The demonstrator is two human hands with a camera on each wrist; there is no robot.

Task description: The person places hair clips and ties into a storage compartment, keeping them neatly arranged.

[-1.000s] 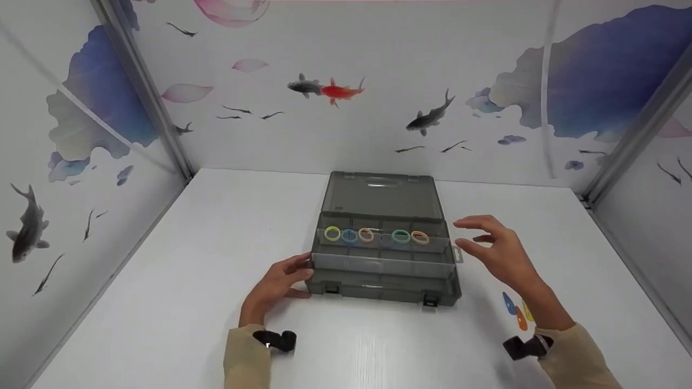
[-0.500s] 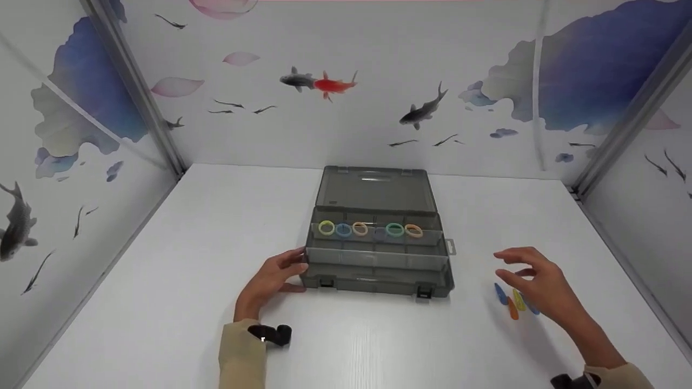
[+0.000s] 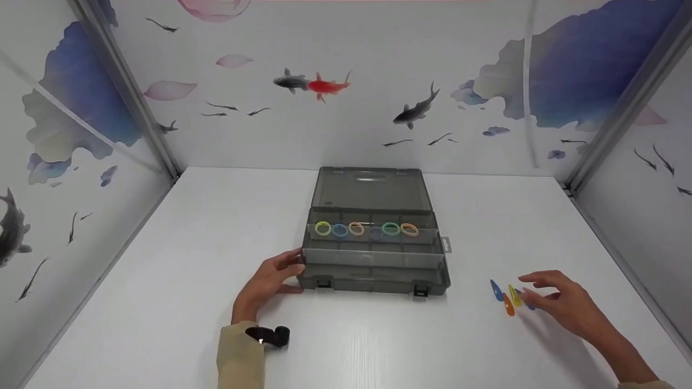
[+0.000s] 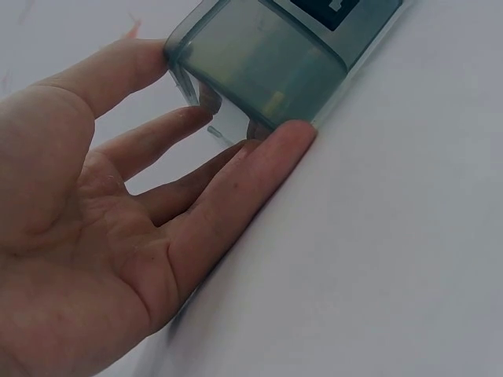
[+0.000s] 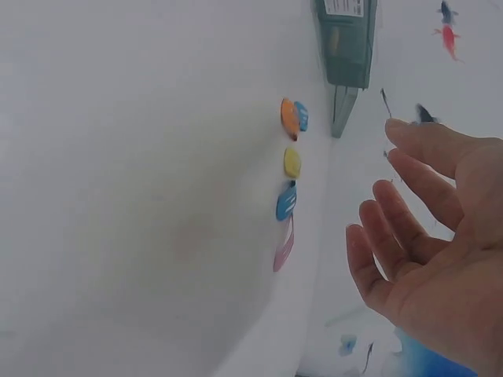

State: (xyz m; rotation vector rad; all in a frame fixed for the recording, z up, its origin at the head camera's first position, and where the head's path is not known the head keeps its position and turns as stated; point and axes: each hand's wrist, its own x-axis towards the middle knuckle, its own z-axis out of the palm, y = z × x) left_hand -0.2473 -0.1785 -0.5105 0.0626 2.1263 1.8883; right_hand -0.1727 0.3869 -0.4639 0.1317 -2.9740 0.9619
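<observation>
An open grey see-through compartment box point(image 3: 370, 286) stands on the white table. At its near left corner, my left hand point(image 3: 268, 278) rests thumb and fingertips against the side, the fingers fairly straight in the left wrist view. My right hand point(image 3: 567, 302) hangs beside the small teardrop-shaped clips, fingers softly bent, holding nothing. These are a blue clip point(image 3: 496, 290), an orange clip point(image 3: 508, 304), a yellow clip point(image 3: 514, 295) and another blue clip point(image 3: 532, 307), partly hidden by the hand. A pink clip point(image 5: 284, 245) shows only in the right wrist view.
Several coloured rings, among them a yellow-green ring point(image 3: 316, 229) and a green ring point(image 3: 391, 235), lie in the box's back row. The raised lid point(image 3: 373, 192) leans back near the rear wall point(image 3: 346, 129), which is printed with fish.
My right hand has moved from the box's right side, rightward and nearer to me, to the clips. The left hand has stayed at the box. The head view has shifted slightly.
</observation>
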